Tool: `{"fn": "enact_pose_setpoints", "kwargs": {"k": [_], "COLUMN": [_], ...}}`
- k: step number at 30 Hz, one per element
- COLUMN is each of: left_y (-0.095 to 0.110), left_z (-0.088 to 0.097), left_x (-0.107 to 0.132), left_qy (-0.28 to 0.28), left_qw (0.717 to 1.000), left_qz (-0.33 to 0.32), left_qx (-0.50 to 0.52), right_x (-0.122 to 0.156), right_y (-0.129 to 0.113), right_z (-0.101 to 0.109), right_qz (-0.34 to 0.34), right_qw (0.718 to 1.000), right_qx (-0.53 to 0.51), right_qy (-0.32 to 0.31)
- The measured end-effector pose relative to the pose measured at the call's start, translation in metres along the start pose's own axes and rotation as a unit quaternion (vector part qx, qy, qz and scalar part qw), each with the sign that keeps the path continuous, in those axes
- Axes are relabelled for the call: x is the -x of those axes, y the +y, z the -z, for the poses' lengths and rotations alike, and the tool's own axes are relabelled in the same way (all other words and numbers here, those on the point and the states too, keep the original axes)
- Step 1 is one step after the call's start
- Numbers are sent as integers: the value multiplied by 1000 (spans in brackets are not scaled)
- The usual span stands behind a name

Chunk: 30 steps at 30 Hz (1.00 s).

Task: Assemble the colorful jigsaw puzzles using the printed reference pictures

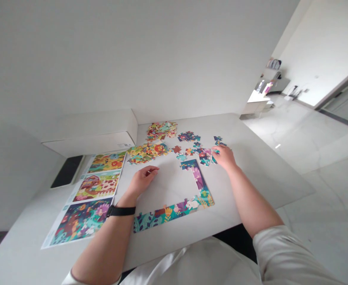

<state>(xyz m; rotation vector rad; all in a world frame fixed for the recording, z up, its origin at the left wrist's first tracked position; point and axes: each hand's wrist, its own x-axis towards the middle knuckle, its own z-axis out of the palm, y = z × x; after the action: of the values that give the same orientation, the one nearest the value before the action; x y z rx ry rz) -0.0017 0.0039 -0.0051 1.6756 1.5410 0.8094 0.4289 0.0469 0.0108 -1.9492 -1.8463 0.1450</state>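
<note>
My right hand [225,157] is at the right edge of a group of loose purple and teal jigsaw pieces [204,154], its fingers pinched on a jigsaw puzzle piece [216,151] that they partly cover. My left hand [143,181] rests on the table with its fingers curled together and nothing visible in them. Between my arms lies a joined puzzle border [176,209], running along the bottom and up the right side, with a short top part [188,164]. A dark pile of pieces [188,136] lies farther back.
Yellow pieces [147,153] and another mixed pile [162,130] lie at the back. On the left is a sheet with three printed pictures [98,186], beside a dark phone-like slab [67,171]. A white box [93,143] stands behind them. The table's right edge borders the tiled floor [325,166].
</note>
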Motion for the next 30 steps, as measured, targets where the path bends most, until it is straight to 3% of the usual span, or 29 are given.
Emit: {"fn": "enact_pose_setpoints", "kwargs": {"k": [4,8,18,25,27,30], "left_y": [-1,-2,8,12,12,11], "left_z": [0,0,3,3,4,4], "left_x": [0,0,4,6,6,6], "left_qy": [-2,-9,-4,-12,-12,-11], "left_qw": [1000,1000,1000,999,999,999], "left_qz": [9,20,9,20,22,19], "left_qx": [4,3,-21,-29,-28,-24], "right_x": [-9,-12,-13,-12,-14,-18], "right_y": [33,49,35,20,26,43], "right_z": [24,33,13,-7,-1,14], "right_qz": [-147,-202,-139,-7,-18,-116], "right_qw": [988,978,980,992,994,990], "right_qx": [44,55,128,101,85,75], "right_qy": [20,20,-64,-76,-61,-21]}}
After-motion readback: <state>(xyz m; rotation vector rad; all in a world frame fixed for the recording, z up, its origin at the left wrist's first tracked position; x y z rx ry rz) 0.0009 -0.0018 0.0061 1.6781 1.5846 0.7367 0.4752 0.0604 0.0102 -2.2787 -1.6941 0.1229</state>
